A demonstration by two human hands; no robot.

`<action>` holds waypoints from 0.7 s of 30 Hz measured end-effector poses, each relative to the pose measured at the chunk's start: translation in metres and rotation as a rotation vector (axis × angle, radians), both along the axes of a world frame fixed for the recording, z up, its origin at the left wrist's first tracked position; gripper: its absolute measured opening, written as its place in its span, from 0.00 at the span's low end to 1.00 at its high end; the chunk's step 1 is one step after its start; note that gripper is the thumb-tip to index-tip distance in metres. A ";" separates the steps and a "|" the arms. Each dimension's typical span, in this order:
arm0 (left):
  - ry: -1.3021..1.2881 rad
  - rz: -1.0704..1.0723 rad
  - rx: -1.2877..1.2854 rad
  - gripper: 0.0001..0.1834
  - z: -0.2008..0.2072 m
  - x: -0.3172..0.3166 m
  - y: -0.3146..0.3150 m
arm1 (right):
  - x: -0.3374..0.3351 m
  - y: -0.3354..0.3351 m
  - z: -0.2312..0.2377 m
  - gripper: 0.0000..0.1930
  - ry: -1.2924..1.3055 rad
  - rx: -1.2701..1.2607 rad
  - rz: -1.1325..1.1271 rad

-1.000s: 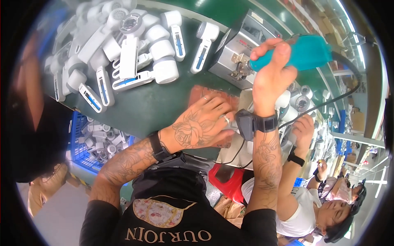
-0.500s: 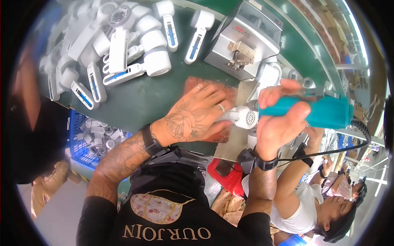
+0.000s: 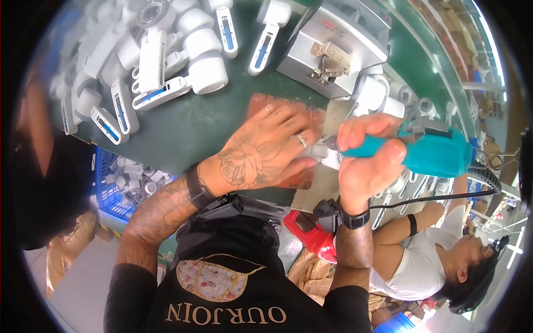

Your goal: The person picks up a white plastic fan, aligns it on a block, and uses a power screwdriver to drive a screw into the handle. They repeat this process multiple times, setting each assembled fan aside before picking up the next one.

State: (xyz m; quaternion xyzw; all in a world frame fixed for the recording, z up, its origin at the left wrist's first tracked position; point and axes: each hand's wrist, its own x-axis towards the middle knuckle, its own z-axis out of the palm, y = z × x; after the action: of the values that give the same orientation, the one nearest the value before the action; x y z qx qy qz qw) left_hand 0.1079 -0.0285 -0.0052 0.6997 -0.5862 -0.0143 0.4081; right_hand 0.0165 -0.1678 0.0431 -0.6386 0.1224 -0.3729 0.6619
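My left hand [image 3: 261, 150] curls over a white handheld-fan piece [image 3: 332, 160] lying on a red-brown pad [image 3: 259, 102]. Its palm and fingers cover most of the handle, while the round slotted head shows beside the thumb. In my right hand [image 3: 363, 161] is a teal electric screwdriver [image 3: 436, 154], lying nearly level with its tip pointing left. That tip sits at the piece, close to my left fingers; whether it touches a screw, I cannot tell.
White fan pieces [image 3: 208, 72] with blue strips are heaped at the far left. A grey metal machine [image 3: 333, 50] stands beyond the pad. A blue basket [image 3: 102, 183] of small parts sits lower left. A co-worker [image 3: 416, 266] is at the right, near a black cable [image 3: 433, 198].
The screwdriver and my right hand have shifted left, bringing the tip from the round head's far side to near my left fingers. The co-worker's arm has moved away from my right wrist.
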 end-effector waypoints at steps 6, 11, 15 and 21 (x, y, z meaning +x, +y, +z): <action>-0.043 0.000 0.012 0.21 0.003 0.001 0.001 | 0.003 -0.001 -0.004 0.29 -0.020 -0.022 0.037; -0.008 -0.026 0.030 0.19 0.001 0.003 0.005 | 0.017 0.005 0.012 0.30 0.054 -0.082 -0.033; -0.038 -0.012 0.003 0.17 -0.003 0.001 0.007 | 0.054 -0.007 0.034 0.27 0.002 -0.221 -0.117; -0.046 -0.003 -0.009 0.16 0.000 -0.001 0.008 | 0.092 -0.027 0.016 0.21 -0.058 -0.371 -0.124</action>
State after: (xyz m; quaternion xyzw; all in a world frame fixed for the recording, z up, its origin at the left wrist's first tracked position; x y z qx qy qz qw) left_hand 0.1070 -0.0205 -0.0057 0.6973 -0.5963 0.0037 0.3978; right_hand 0.1085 -0.1949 0.0592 -0.7298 0.0715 -0.4475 0.5118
